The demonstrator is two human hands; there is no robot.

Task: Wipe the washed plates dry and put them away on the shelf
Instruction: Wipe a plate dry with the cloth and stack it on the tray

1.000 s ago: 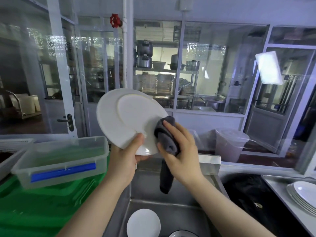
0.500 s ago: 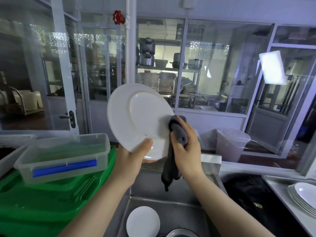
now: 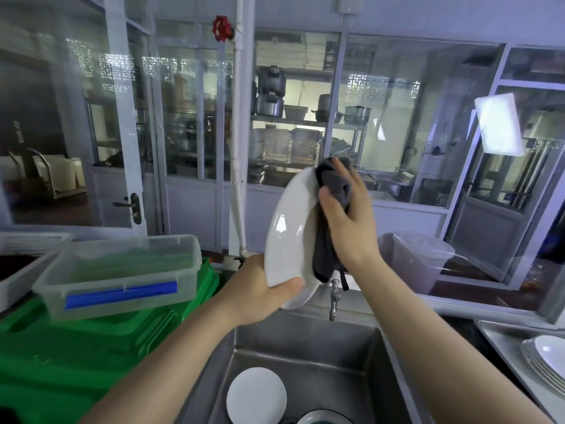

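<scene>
Head view, left to right. Far to the left of the left grip, a clear rectangular plastic box with a blue front strip [image 3: 122, 272] sits on stacked green plastic crates [image 3: 79, 341]. The left hand [image 3: 260, 289] holds the round white ceramic plate [image 3: 290, 240] by its lower rim, thumb curled over the near face and the other fingers hidden behind it, so this grip is clamped on the plate. The plate stands nearly on edge above the stainless steel sink [image 3: 308, 347], its upper rim tilted toward the right grip. The right hand [image 3: 345, 221] presses a dark grey cloth [image 3: 328, 218] against the plate's right side near the top, thumb and fingers wrapped round the bunched fabric; this grip is clamped on the cloth, whose tail hangs down past a small metal tap [image 3: 334, 296]. Below both grips, another white plate [image 3: 256, 394] lies in the sink bottom. Far right of the right grip, a stack of white plates [image 3: 547, 359] rests on a metal counter [image 3: 501, 335].

The step looks like wiping in progress. The risk: the plate is held only at one low point, and if it is wet, firm cloth pressure near the top could lever it out of the left grip and drop it onto the plate in the sink. The hanging tail could also snag the tap.
</scene>
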